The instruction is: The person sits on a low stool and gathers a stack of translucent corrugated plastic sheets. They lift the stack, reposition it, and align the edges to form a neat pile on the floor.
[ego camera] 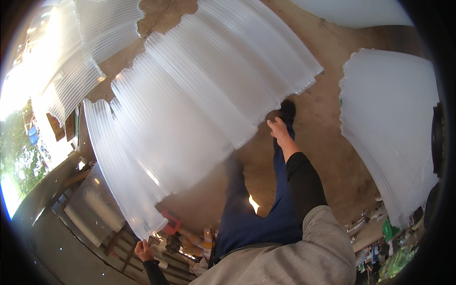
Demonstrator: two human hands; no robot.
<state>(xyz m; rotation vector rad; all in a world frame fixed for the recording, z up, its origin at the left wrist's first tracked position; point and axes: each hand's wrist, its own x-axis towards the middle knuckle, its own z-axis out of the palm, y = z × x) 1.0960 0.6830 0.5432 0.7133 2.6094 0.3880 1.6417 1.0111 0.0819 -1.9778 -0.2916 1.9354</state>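
A large translucent sheet of ribbed plastic film or panel (pixel 185 96) spreads from the top centre down to the lower left. Its lower-left corner meets my left hand (pixel 144 250), whose fingers are closed on the edge. Near the sheet's lower right edge is my right hand (pixel 278 130), thumb and fingers partly spread; whether it touches the edge is unclear. Beneath the sheet, my legs in dark blue trousers stand on a brown floor, one foot partly showing at the sheet's edge.
More translucent sheets lie or hang at the upper left (pixel 110 28), right (pixel 388 124) and top right (pixel 356 12). At the lower left are a slatted rack (pixel 130 254), a clear panel (pixel 94 206) and a red plastic object (pixel 171 222). Cardboard boxes (pixel 57 126) stand at left.
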